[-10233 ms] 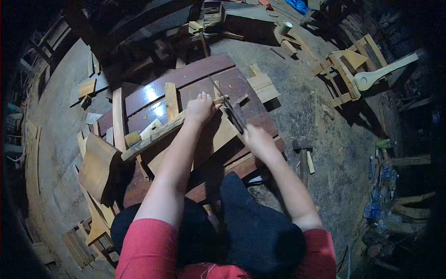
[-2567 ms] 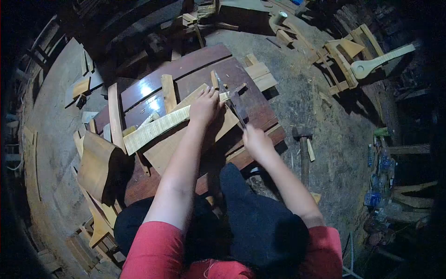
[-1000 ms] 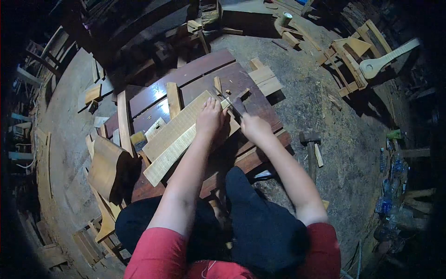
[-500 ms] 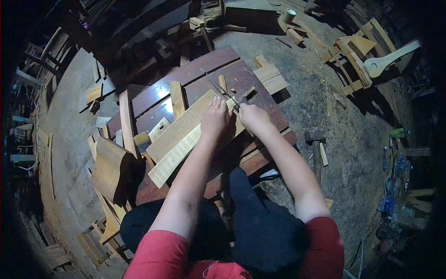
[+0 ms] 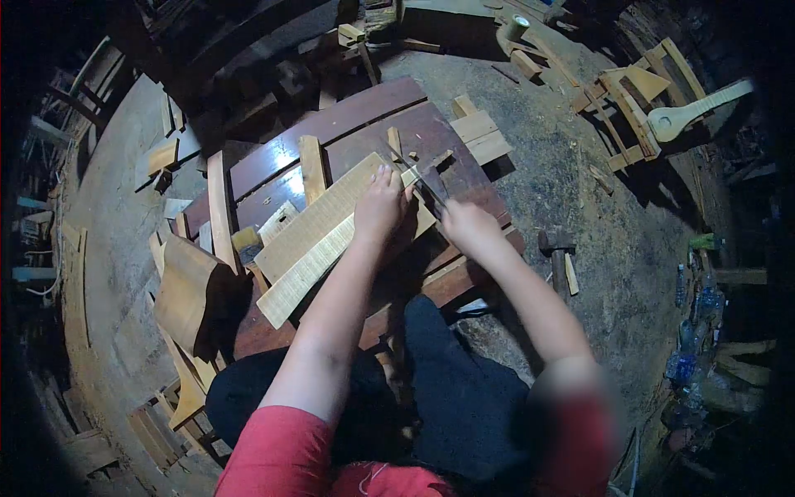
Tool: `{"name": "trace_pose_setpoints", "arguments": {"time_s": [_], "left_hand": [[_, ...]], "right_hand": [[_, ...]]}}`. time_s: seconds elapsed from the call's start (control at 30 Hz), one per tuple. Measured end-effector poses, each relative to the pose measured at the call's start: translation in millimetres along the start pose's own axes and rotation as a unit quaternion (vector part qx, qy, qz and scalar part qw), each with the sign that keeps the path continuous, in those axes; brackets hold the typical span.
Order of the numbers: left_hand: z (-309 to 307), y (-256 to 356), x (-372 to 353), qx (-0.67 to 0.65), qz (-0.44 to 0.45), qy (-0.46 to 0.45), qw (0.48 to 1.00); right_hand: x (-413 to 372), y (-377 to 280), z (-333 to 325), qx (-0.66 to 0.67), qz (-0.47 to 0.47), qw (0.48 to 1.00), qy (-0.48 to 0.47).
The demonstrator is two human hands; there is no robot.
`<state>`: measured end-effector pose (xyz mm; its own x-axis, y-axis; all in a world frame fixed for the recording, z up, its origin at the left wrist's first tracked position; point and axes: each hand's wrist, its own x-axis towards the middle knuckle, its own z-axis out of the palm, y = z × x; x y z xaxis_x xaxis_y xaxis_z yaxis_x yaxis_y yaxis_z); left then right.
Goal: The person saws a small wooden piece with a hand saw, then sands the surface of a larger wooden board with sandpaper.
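Note:
My left hand [image 5: 381, 201] grips the upper end of a long pale board [image 5: 319, 222], which lies slantwise over a reddish-brown panelled surface [image 5: 356, 103]. In my right hand [image 5: 468, 225], blurred by motion, is a thin dark tool [image 5: 431, 184], perhaps a saw or file. Its blade slants up and to the left, across the board's end beside my left fingers. The exact contact is too small to make out. Small wood pieces [image 5: 444, 157] lie beyond the blade.
A hammer [image 5: 557, 248] rests on the floor at the right. Farther right stands a wooden frame [image 5: 625, 116] bearing a pale lute-shaped piece [image 5: 696, 108]. A curved wooden piece [image 5: 186, 290] is at the left, and a green can [image 5: 517, 26] at the top.
My right hand has moved down and to the right, drawing the tool with it. My left hand stays on the board, and the whole view has shifted slightly.

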<state>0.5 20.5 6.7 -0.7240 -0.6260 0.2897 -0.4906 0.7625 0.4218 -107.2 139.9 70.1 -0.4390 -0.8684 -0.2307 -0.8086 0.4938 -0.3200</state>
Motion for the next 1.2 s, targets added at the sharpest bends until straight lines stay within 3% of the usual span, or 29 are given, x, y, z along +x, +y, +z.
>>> {"name": "trace_pose_setpoints", "arguments": {"time_s": [0.1, 0.2, 0.37, 0.47, 0.7, 0.83, 0.97, 1.03, 1.2], "left_hand": [[-3.5, 3.8, -1.0, 0.007, -0.005, 0.017, 1.000], [-5.7, 4.5, -0.7, 0.011, -0.009, -0.004, 1.000], [-1.5, 2.4, -0.8, -0.004, -0.011, 0.007, 1.000], [2.3, -1.9, -0.6, -0.003, -0.011, 0.004, 1.000], [5.1, -4.3, 0.9, 0.000, -0.018, -0.008, 1.000], [1.7, -0.5, 0.1, 0.016, -0.029, -0.020, 0.999], [-0.8, -1.1, -0.1, -0.002, -0.032, -0.028, 0.999], [0.8, -2.8, 1.2, -0.012, -0.034, -0.035, 0.999], [-0.1, 1.2, -0.8, 0.008, -0.031, -0.011, 0.999]], "right_hand": [[57.0, -14.7, 17.5, 0.004, -0.033, 0.999, 0.011], [43.4, -7.1, 19.8, 0.015, -0.025, 0.999, 0.022], [-63.6, 24.7, 5.9, -0.015, 0.026, 1.000, 0.005], [-80.5, 24.7, -6.6, -0.015, 0.039, 0.999, -0.019], [20.5, -3.3, 9.9, 0.010, 0.000, 1.000, -0.006], [2.7, -4.7, 7.1, 0.009, 0.021, 1.000, 0.005], [-65.0, 28.8, 1.6, -0.005, 0.026, 1.000, -0.003], [-92.4, 33.5, -9.7, -0.014, 0.069, 0.996, -0.051], [-33.0, 14.6, -6.3, 0.008, 0.006, 1.000, -0.013]]}}
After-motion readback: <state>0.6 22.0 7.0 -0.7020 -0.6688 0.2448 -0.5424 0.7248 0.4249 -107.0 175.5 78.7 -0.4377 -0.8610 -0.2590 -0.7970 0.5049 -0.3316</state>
